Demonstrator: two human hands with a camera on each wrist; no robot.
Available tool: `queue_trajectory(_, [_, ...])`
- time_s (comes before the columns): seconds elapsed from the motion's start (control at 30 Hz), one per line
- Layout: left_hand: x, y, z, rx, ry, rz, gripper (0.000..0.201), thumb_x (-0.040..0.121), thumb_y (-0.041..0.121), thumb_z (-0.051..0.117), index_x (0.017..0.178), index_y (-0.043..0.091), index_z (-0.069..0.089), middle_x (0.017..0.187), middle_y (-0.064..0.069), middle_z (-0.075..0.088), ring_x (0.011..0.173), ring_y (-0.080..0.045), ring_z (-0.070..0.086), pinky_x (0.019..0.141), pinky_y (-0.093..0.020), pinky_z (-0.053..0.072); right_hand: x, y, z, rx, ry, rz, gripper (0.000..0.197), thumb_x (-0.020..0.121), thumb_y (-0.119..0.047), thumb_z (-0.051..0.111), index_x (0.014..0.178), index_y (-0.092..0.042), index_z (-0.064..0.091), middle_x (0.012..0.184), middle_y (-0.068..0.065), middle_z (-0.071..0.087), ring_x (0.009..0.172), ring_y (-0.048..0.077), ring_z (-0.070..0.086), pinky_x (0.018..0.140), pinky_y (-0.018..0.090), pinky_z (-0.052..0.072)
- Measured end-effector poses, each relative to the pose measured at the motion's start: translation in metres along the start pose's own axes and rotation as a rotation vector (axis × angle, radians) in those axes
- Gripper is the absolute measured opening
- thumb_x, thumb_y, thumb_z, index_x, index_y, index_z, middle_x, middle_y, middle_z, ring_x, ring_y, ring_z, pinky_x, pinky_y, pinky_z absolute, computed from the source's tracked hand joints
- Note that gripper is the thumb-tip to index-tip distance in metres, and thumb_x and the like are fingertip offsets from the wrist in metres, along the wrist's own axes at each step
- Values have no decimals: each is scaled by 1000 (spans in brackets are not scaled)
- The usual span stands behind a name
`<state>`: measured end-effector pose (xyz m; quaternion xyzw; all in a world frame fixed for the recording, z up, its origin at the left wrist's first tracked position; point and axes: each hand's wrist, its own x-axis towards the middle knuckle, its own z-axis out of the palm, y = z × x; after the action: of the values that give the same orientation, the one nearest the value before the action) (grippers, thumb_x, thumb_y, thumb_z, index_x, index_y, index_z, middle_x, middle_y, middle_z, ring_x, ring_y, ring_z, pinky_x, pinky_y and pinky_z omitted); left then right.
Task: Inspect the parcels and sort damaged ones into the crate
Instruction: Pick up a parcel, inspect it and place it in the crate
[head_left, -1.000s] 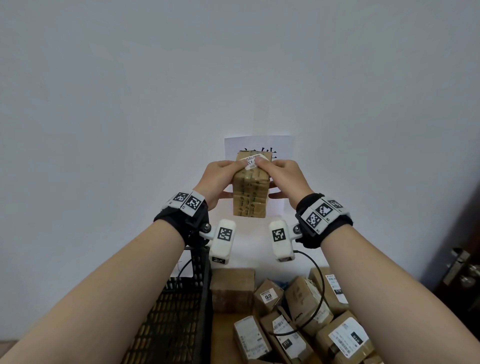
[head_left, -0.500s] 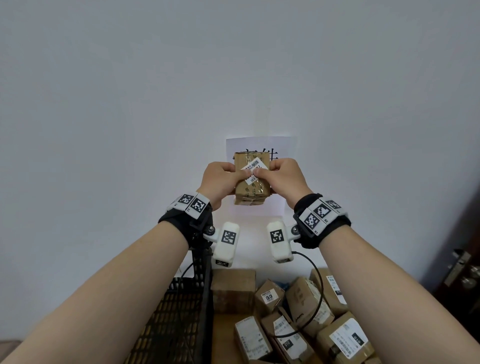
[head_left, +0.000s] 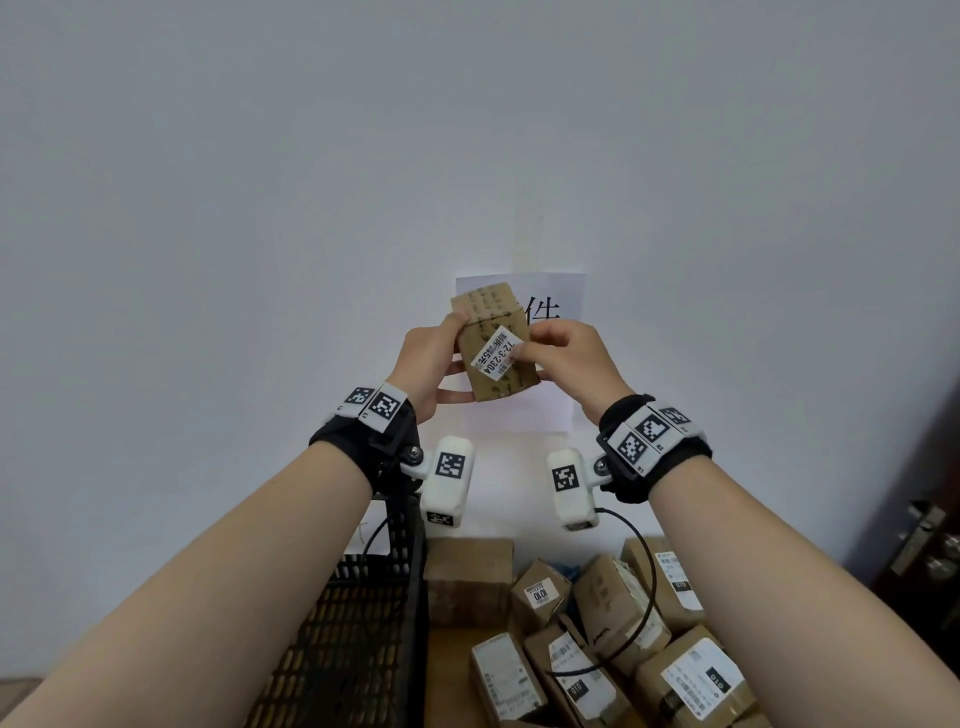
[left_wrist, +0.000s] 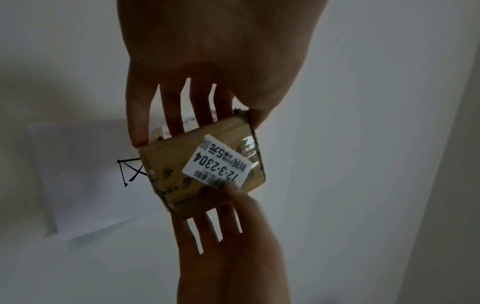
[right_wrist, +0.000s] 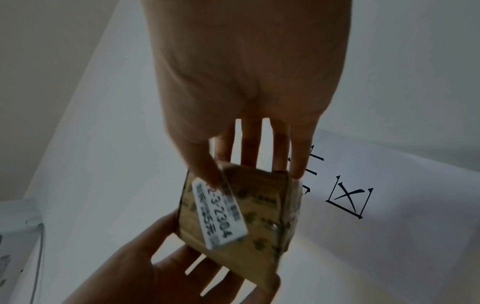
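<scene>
I hold a small brown taped parcel (head_left: 493, 343) up in front of the wall, tilted, its white label "12-3-2304" (head_left: 496, 356) facing me. My left hand (head_left: 441, 358) grips its left side, thumb on the upper edge and fingers behind it. My right hand (head_left: 540, 353) holds the right side, thumb pressing on the label. In the left wrist view the parcel (left_wrist: 202, 168) sits between the left hand's fingers (left_wrist: 176, 115) and the right hand (left_wrist: 226, 226). The right wrist view shows the same parcel (right_wrist: 249, 218). A black mesh crate (head_left: 353, 623) stands lower left.
Several more labelled cardboard parcels (head_left: 597, 634) lie piled on the table at lower right, beside the crate. A white paper sign (head_left: 550, 306) with black characters hangs on the wall behind the held parcel. A dark door with a handle (head_left: 930, 540) is at the far right.
The parcel has been turned in my hands from upright to tilted, so its labelled face now shows fully. Both hands shifted their hold slightly and stayed raised.
</scene>
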<state>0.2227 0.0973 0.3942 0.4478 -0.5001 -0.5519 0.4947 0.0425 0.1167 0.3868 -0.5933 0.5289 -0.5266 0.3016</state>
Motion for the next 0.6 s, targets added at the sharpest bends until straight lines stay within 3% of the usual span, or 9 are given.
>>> queue_trajectory(0.1, [2,-3,-1,-15,-14,20,25,103,32,61,110,14,77,98,1,77,101,-22,71,84,-59,63,-3,-11,-2,121,43,128,23,98,-30,67,104,-9,72,99,3,77,99,23,73,90,48,61])
queue_trajectory(0.2, [3,-8,-4,25,-68,37,12,99,29,68,96,18,74,98,3,73,98,-24,70,88,-53,61,-2,-21,-6,142,30,217,45,95,-51,67,121,-15,59,110,-4,72,101,22,73,88,52,61])
queue_trajectory(0.27, [3,-11,-4,61,-101,56,14,96,25,73,84,20,68,94,0,71,93,-27,69,87,-50,59,-2,-27,-7,110,2,254,54,92,-52,72,127,-18,49,115,-1,69,101,22,72,87,55,61])
queue_trajectory(0.33, [5,-13,-3,50,-104,68,20,92,19,79,82,18,61,97,-5,72,93,-29,71,92,-51,59,-1,-29,-8,84,12,262,59,90,-46,77,129,-18,44,112,0,69,98,21,72,87,54,61])
queue_trajectory(0.43, [4,-13,-1,-7,-133,1,35,87,12,82,108,15,54,114,-13,72,99,-27,71,96,-52,60,0,-29,-8,71,43,246,55,87,-34,83,125,-18,46,111,0,70,97,19,73,84,53,62])
queue_trajectory(0.53, [2,-12,1,22,-155,-65,89,76,20,88,149,23,37,132,-12,65,109,-23,66,90,-43,55,0,-28,-9,54,28,230,46,85,-28,85,115,-19,51,110,-1,68,97,18,73,79,48,63])
queue_trajectory(0.6, [1,-12,2,51,-154,-85,105,77,23,88,159,29,22,132,-6,62,112,-24,63,102,-53,49,1,-28,-11,31,8,231,51,84,-27,87,118,-19,50,110,-1,68,97,19,73,79,48,63])
